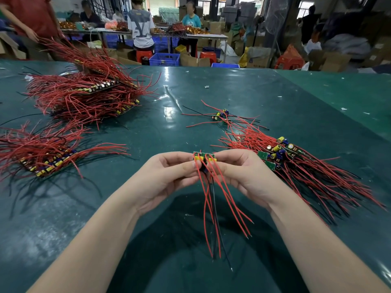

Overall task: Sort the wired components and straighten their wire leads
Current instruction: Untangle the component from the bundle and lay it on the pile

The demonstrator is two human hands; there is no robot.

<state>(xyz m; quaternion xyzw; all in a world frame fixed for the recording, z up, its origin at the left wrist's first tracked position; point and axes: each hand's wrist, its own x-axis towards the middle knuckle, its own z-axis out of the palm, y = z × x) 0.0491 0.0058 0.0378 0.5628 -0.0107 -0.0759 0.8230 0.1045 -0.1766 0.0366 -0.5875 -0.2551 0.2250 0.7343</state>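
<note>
Boards (204, 156) pinched in our left hand (169, 174) and right hand (243, 172), leads (213, 208) dangling; left stacks (48, 159) look sorted; right heap (296, 166) awaits.

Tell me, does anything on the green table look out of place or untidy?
Yes. A small cluster of wired components lies apart from the piles, its leads splayed in all directions. Small white scraps are scattered on the green table.
</note>
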